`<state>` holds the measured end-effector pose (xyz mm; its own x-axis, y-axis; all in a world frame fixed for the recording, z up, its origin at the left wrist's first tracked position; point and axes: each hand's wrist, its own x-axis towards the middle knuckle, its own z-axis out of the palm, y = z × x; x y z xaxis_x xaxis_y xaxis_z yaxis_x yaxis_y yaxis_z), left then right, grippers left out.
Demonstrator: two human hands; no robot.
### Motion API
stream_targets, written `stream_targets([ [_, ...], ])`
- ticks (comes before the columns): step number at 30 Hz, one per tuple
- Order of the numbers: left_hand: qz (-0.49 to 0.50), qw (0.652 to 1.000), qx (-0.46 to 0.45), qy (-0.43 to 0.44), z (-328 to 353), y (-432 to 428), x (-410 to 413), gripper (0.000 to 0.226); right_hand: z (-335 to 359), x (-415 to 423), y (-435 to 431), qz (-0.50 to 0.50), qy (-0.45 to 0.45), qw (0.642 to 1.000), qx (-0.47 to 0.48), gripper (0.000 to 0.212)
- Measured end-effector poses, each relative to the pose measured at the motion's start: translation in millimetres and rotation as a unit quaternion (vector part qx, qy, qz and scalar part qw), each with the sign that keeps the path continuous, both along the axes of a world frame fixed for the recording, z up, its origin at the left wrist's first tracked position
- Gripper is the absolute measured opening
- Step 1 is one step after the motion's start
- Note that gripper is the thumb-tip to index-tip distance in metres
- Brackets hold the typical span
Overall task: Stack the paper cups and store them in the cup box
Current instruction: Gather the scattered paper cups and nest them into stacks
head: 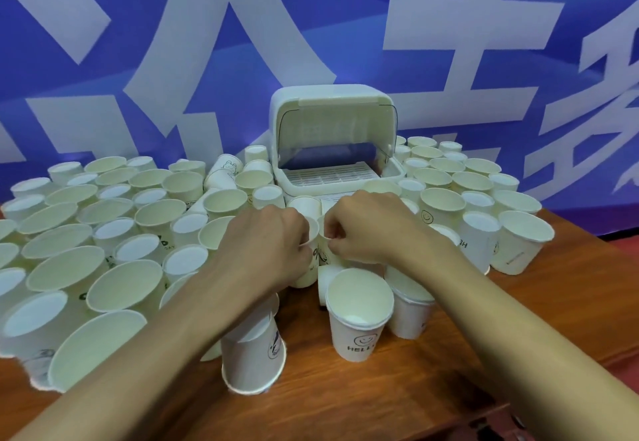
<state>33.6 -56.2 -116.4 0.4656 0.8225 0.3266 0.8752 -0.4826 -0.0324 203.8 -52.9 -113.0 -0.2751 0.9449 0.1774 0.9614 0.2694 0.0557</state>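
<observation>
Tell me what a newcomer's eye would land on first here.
A crowd of white paper cups covers the wooden table, thickest on the left. At its centre the left hand and right hand each pinch one cup's rim. Behind them stands the open white cup box, backed by a blue banner with huge white characters.

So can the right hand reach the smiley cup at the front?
Probably yes. The smiley cup stands upright just nearer than the right hand, with nothing over it. But that hand pinches another cup, so it must let go first.
</observation>
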Motion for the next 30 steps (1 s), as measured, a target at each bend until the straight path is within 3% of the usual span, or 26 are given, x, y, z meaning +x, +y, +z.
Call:
stream_targets([
  [7,-0.001,0.986,0.153,-0.072,34.3,-33.1,-1.1,0.026,19.8,4.1,-31.6,-0.017,0.048,0.980,0.195,0.012],
  [11,-0.054,0.968,0.218,-0.109,53.6,-56.5,4.7,0.021,33.7,14.1,-55.5,-0.032,0.074,0.958,0.274,0.016],
  [16,-0.099,0.970,0.207,-0.085,59.7,-82.0,10.7,0.025,39.6,29.5,-85.5,-0.057,0.090,0.942,0.317,0.013],
  [30,-0.132,0.986,0.094,-0.022,43.1,-105.1,19.9,0.023,18.4,59.2,-134.0,-0.072,0.099,0.952,0.281,0.012],
])
